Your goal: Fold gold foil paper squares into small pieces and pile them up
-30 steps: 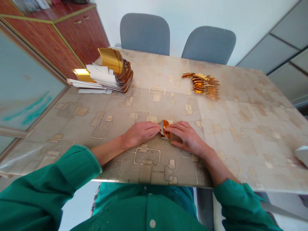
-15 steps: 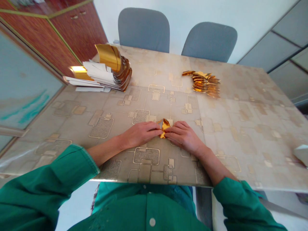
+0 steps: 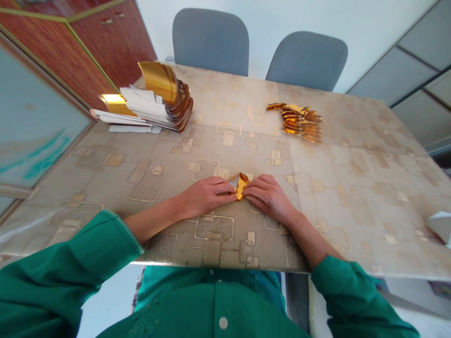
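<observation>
Head view: folded gold foil [image 3: 241, 186] points away (tilting rightward).

Bright, even light, faint shadows, glare on the folded gold foil [image 3: 241, 186], edges stretched wide.

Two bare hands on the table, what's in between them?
In the head view, a small folded piece of shiny gold foil sits between the left hand and the right hand, touching both.
</observation>
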The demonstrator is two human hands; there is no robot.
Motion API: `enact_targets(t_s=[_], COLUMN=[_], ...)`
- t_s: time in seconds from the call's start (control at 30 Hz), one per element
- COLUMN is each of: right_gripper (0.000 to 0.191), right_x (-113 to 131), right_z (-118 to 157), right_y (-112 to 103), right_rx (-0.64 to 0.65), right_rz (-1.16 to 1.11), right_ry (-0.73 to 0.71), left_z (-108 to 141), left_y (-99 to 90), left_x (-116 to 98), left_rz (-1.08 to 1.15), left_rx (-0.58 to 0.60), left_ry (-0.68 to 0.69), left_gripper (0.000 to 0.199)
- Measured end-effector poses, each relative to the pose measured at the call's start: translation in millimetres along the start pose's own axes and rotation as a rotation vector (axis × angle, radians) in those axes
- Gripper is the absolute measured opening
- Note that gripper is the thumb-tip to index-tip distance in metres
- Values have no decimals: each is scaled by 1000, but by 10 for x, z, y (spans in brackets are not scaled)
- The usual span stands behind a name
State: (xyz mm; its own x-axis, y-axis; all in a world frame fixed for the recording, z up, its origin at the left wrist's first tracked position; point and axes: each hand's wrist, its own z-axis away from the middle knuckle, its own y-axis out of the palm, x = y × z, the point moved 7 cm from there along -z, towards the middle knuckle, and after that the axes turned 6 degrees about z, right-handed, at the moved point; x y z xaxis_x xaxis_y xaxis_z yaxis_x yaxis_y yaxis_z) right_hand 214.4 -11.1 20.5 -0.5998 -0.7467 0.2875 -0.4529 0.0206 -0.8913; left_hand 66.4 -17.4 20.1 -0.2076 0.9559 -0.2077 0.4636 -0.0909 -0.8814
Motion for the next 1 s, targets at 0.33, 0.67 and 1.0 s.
enact_targets(t_s=[0.33,0.67,1.0], right_gripper=[6,9,9], right_x=[-112,-122,-116], right_z=[-26,-30,-17], right_y=[97,155,153], right_rx=[-15,-85,-83], right_rz=[-101,-16,-4], right_ry=[275,418,421], left_z=[8,3,-13], left_y=[15,-22,36], left_x=[8,43,-15], left_rz=[-1,160,37], left_rx=[14,3,25], left_ry=[-26,-78,-117], left_gripper=[22,24,28])
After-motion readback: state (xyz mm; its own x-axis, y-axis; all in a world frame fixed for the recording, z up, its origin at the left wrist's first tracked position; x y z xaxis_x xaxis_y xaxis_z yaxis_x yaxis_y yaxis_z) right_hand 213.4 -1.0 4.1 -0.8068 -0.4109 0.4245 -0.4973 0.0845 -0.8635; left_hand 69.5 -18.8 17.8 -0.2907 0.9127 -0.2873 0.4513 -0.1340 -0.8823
